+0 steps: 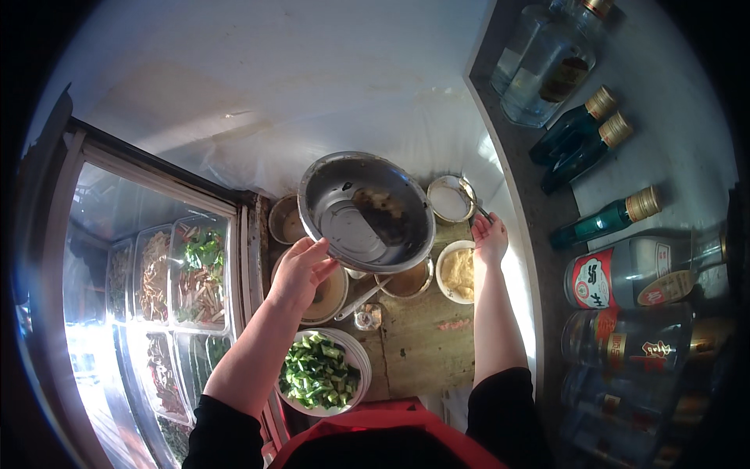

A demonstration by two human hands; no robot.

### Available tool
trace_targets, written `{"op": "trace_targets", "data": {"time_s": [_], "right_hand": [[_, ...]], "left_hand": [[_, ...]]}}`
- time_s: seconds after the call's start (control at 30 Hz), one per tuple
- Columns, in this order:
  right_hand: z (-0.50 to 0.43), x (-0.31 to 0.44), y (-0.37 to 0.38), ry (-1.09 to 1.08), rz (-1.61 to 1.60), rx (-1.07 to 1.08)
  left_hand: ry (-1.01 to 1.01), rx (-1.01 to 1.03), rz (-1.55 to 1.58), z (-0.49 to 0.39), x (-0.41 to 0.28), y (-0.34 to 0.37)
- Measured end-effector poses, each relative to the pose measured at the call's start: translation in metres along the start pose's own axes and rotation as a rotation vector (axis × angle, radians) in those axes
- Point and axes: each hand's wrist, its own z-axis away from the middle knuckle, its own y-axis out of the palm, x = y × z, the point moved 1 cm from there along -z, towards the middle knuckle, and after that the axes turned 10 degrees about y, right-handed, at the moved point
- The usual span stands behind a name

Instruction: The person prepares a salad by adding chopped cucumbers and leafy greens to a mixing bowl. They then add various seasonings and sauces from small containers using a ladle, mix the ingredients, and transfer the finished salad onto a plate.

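Note:
My left hand (306,267) grips the near-left rim of a steel mixing bowl (340,225), thumb over the edge. The bowl is tilted towards me, with a patch of dark and pale brown residue inside. At the right, my right hand (490,237) pinches the handle of a spoon (479,206). Its far end reaches into a small bowl of white granular stuff (449,198). Beside my right forearm stands a white bowl of yellowish paste (459,271). Nearer to me, a white bowl (364,357) is heaped with chopped cucumber (319,372).
Other seasoning bowls, one with brown liquid (410,278), crowd around the steel bowl. A pale-handled utensil (362,300) and a small glass jar (368,317) lie near. Left is a glass display case (234,258) with tubs of food. Bottles (609,214) line a shelf (530,240) at right.

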Motion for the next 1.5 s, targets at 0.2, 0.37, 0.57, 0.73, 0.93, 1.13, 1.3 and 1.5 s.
{"op": "trace_targets", "data": {"time_s": [0.2,0.37,0.57,0.73,0.93,1.13,1.3,1.5], "right_hand": [[-0.014,-0.006,-0.012,-0.026,0.020,-0.037],[-0.009,-0.008,-0.015,0.096,-0.131,-0.069],[0.038,-0.005,0.019,0.143,-0.149,0.066],[0.114,0.001,0.068,-0.095,0.164,0.365],[0.116,-0.006,0.072,-0.540,0.699,0.123],[0.033,-0.024,0.019,-0.212,0.553,-0.094],[-0.009,-0.036,0.007,-0.083,0.549,-0.066],[-0.015,-0.031,-0.006,-0.054,0.368,-0.111]], "left_hand": [[0.008,0.001,-0.011,0.004,0.001,-0.001],[-0.002,-0.001,-0.003,0.005,0.003,-0.002],[-0.013,-0.009,-0.003,0.010,0.003,-0.005],[-0.012,0.009,0.014,0.015,0.002,-0.007],[0.001,0.020,0.052,0.026,0.002,-0.013],[0.050,-0.002,0.093,0.053,-0.010,-0.031],[0.119,-0.049,0.088,0.066,-0.011,-0.040],[0.135,-0.048,0.077,0.067,-0.011,-0.038]]}}
